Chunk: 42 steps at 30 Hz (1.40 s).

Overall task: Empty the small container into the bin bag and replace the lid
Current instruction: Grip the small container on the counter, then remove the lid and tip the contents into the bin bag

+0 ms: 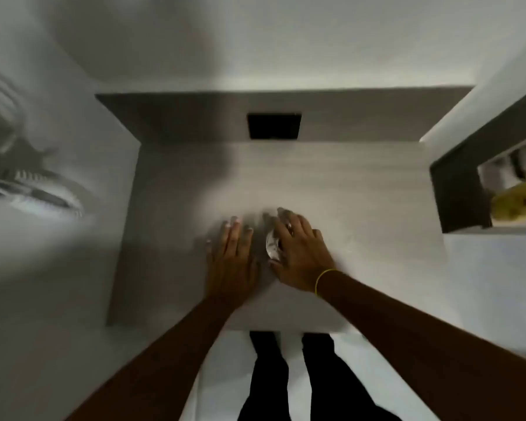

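Both of my hands rest on a pale grey tabletop (pixel 331 183) in a blurred view. My left hand (pixel 231 253) lies flat with its fingers spread and nothing in it. My right hand (pixel 298 250) covers a small crumpled white and silvery thing (pixel 272 243), which shows at the hand's left edge; I cannot tell what it is. A thin yellow band circles my right wrist. No small container, lid or bin bag can be made out.
A dark square opening (pixel 274 126) sits in the raised back panel of the table. A dark-framed shelf (pixel 468 183) at the right holds a yellow object (pixel 516 203). Blurred metal fittings (pixel 34 189) hang at the left. My legs stand below the table's front edge.
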### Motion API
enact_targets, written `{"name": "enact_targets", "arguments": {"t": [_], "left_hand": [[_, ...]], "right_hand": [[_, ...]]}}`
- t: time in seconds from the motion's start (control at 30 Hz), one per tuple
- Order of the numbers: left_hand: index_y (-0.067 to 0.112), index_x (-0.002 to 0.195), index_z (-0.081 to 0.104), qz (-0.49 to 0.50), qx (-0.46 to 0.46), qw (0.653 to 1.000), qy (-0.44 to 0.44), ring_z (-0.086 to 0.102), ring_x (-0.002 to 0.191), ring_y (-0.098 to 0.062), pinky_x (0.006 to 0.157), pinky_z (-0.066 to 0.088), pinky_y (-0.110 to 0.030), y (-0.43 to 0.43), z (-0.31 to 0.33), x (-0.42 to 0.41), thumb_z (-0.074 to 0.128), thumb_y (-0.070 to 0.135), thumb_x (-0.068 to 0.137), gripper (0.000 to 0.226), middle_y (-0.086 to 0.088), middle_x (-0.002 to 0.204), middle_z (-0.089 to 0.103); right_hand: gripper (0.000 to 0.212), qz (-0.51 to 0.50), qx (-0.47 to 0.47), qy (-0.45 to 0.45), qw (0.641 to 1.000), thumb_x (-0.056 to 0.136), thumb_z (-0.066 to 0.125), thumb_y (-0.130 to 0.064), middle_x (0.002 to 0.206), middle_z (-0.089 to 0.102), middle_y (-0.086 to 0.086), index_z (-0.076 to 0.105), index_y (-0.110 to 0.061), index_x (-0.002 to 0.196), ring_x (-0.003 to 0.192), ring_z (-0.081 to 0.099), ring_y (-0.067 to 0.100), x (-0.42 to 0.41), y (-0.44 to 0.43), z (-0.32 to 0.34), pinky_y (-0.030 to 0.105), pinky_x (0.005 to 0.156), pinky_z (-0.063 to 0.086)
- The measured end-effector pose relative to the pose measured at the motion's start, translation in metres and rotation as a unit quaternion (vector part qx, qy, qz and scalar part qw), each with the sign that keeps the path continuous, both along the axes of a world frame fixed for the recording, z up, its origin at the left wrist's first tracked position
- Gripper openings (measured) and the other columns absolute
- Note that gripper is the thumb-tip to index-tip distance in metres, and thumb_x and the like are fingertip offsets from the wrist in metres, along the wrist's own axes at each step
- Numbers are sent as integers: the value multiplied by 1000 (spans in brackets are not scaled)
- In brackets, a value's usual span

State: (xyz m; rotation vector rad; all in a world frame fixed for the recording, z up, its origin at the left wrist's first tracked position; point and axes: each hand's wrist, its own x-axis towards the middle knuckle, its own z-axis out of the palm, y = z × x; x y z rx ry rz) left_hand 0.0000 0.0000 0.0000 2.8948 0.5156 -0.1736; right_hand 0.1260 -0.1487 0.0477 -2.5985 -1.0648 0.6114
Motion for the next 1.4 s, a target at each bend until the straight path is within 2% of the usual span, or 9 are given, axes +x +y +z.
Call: {"name": "enact_targets", "arguments": {"t": [0.07,0.17,0.33,0.57,0.87,1.03,1.13,1.2,1.4], "left_hand": [[15,164,36,25,-16,999,26,19,164,-35,122,25,-72,-9,-21,-9,53,43,103,69,-15,177,23],[17,165,35,47,-18,999,16,20,164,-35,121,22,-71,-19,-42,-24,50,45,103,69,-14,177,24],[18,167,30,42,-13,999,4,16,165,-33,124,18,-72,-17,-49,-23,38,50,104,71,-14,178,20],[19,169,26,47,-23,999,-6,10,166,-32,126,16,-70,-20,-47,-23,37,51,105,72,-12,180,15],[19,168,29,46,-18,999,-19,9,167,-32,126,16,-69,-19,-52,-24,38,51,105,71,-11,179,17],[18,166,34,41,-14,998,-45,15,166,-33,126,16,-70,-20,-53,-25,41,49,105,69,-12,178,23],[16,164,38,41,-3,998,-41,18,165,-33,125,17,-71,-21,-51,-26,47,46,103,69,-13,177,26],[15,163,39,40,2,998,-40,18,165,-33,125,18,-70,-22,-51,-27,49,45,103,68,-13,176,28],[15,163,39,39,5,998,-41,18,165,-33,125,19,-70,-20,-54,-25,43,45,103,67,-13,176,27]], "right_hand": [[101,1,-14,3,1000,63,61,-58,159,39,10,35,-26,155,143,40,36,6,6,-14,50,99,51],[104,13,-49,-11,999,60,71,-53,155,42,12,37,-23,154,138,43,38,8,10,-26,49,97,50],[98,45,-71,-13,996,58,75,-47,147,47,11,45,-19,147,130,48,39,19,19,-26,47,91,49],[102,43,-37,6,998,59,78,-45,153,41,13,43,-18,151,137,43,38,13,14,-23,52,102,51],[104,40,-21,38,998,64,85,-41,154,34,16,37,-20,154,141,40,40,12,14,-14,57,107,51],[102,-30,41,58,997,63,88,-39,157,30,12,40,-24,151,142,43,41,22,-9,-7,57,113,48],[94,-111,80,50,989,66,88,-35,149,35,11,44,-21,147,131,50,41,35,-41,-13,57,108,53],[95,-147,71,49,985,69,89,-33,149,38,14,42,-19,151,132,48,43,40,-62,-20,59,107,52],[95,-118,51,2,992,77,76,-39,156,41,21,40,-5,158,146,40,42,38,-91,-40,60,117,40]]}}
